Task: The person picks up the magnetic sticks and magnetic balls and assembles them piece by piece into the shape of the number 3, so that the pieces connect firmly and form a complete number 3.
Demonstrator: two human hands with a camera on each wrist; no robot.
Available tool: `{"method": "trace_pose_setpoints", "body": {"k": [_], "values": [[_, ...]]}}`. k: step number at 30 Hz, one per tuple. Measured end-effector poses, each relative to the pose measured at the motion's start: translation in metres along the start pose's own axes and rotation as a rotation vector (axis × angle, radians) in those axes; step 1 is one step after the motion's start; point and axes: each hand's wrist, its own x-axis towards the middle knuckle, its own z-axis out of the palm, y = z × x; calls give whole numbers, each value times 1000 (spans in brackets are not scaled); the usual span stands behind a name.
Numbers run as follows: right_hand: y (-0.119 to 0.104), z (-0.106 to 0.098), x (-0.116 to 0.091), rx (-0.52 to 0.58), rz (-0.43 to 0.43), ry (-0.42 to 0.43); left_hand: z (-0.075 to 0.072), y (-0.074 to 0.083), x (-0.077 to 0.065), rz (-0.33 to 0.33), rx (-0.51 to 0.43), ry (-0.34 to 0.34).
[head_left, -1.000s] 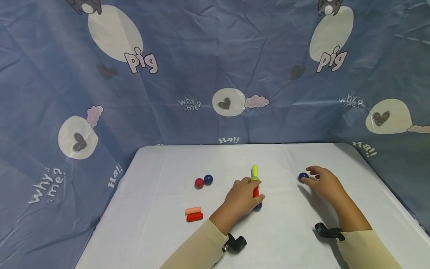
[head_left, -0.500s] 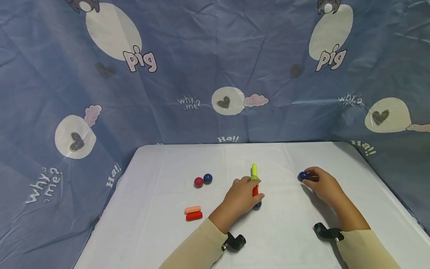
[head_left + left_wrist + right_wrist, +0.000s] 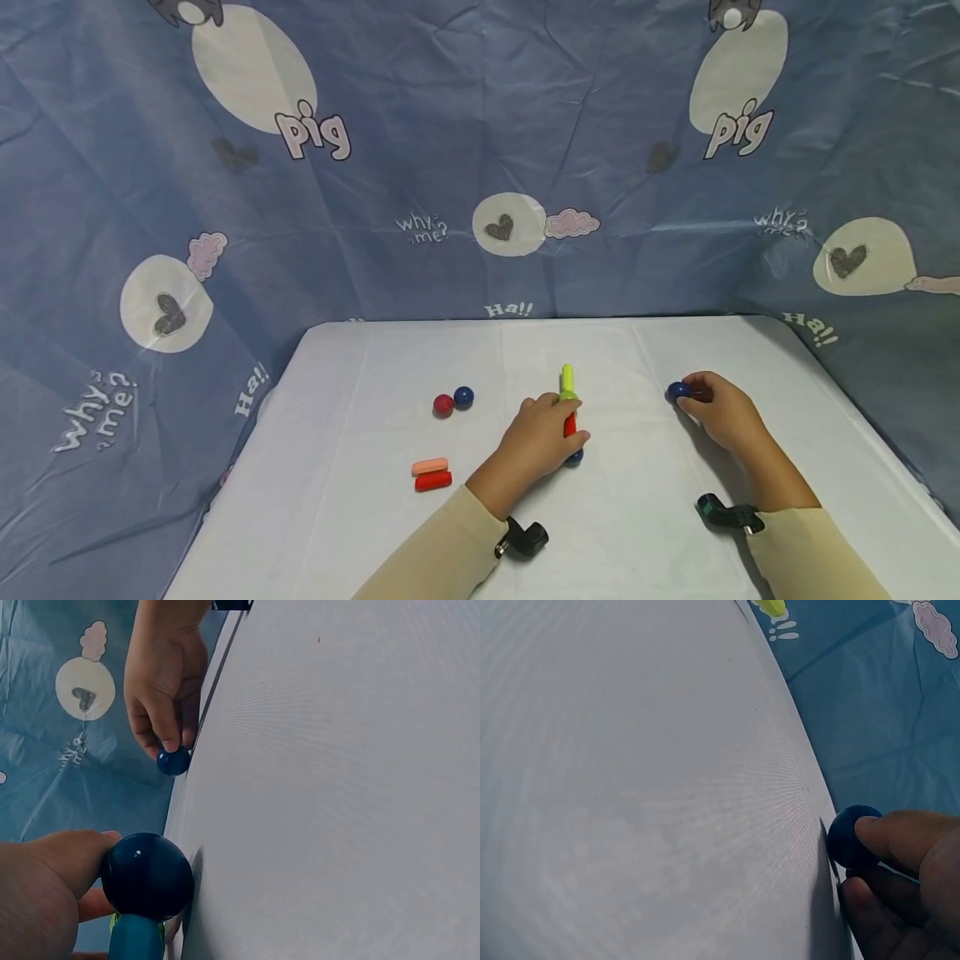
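Note:
My left hand (image 3: 534, 437) grips a stick-and-ball construction toy near the middle of the white table. Past its fingers show a yellow-green rod (image 3: 567, 377), a yellow-green ball (image 3: 567, 397) and a red rod (image 3: 570, 425). At the near end is a dark blue ball (image 3: 147, 876), which joins a teal-looking rod (image 3: 136, 937) in the left wrist view. The palm and fingers hide part of the toy. Farther right, my right hand (image 3: 723, 410) pinches a separate blue ball (image 3: 678, 391) between thumb and fingers, close over the tabletop.
A red ball (image 3: 443, 406) and another blue ball (image 3: 463, 397) lie side by side, left of the toy. Nearer to me are an orange-pink rod (image 3: 430, 467) and a red rod (image 3: 432, 481). Patterned blue cloth (image 3: 420, 100) hangs behind the table (image 3: 360, 533).
The right fingers have settled on the blue ball, which has shifted very slightly. The left hand and its toy hold their place, and the loose pieces lie as before.

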Motion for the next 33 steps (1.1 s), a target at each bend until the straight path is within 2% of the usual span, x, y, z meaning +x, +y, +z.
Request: {"method": "trace_pose_setpoints", "body": {"k": [10, 24, 33], "values": [[-12, 7, 2, 2, -15, 2, 2, -1, 0, -5, -8, -6], [-44, 33, 24, 44, -70, -40, 3, -2, 0, 1, 7, -2], [-68, 54, 37, 68, -50, -83, 2, -3, 0, 19, 11, 4]]}}
